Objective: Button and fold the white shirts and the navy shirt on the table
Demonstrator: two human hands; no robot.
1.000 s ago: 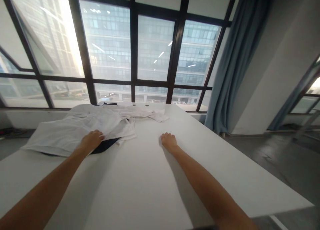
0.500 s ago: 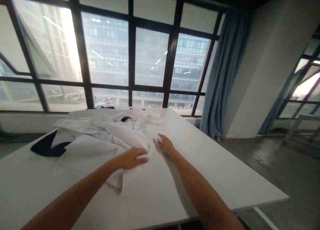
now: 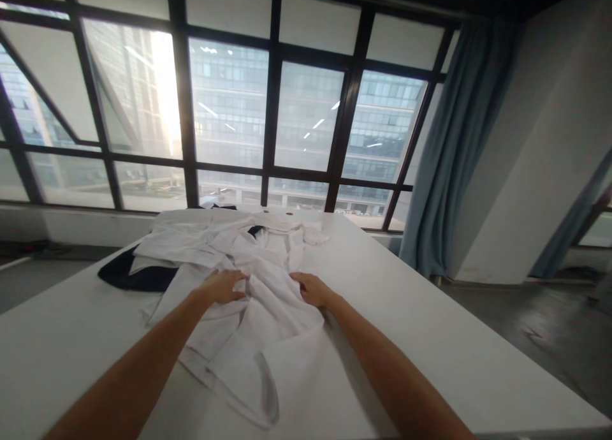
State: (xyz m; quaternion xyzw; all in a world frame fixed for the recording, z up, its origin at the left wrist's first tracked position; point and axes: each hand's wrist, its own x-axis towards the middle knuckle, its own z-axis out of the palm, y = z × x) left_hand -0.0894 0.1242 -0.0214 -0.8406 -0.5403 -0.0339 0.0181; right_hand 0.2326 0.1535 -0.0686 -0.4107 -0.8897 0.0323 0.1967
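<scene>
A crumpled white shirt (image 3: 282,319) lies in loose folds on the white table, its near edge hanging toward me. My left hand (image 3: 220,288) is closed on the left side of the cloth, thumb and fingers around a fold. On the other side, my right hand (image 3: 313,291) has its fingers bent into the fabric, their tips partly hidden by it. Beyond both hands, more white cloth (image 3: 191,236) is heaped. A dark navy piece of fabric (image 3: 136,274) shows from under the pile at the left.
The white table (image 3: 406,338) stretches away to a wall of dark-framed windows (image 3: 306,115). A blue-grey curtain (image 3: 447,166) hangs beside a pale pillar (image 3: 516,153) at the right. Grey floor (image 3: 540,328) shows past the table's right edge.
The near white cloth has been drawn rightward and now lies between my hands, spreading toward me. My right hand, apart from the cloth before, now grips it. The view has turned slightly left.
</scene>
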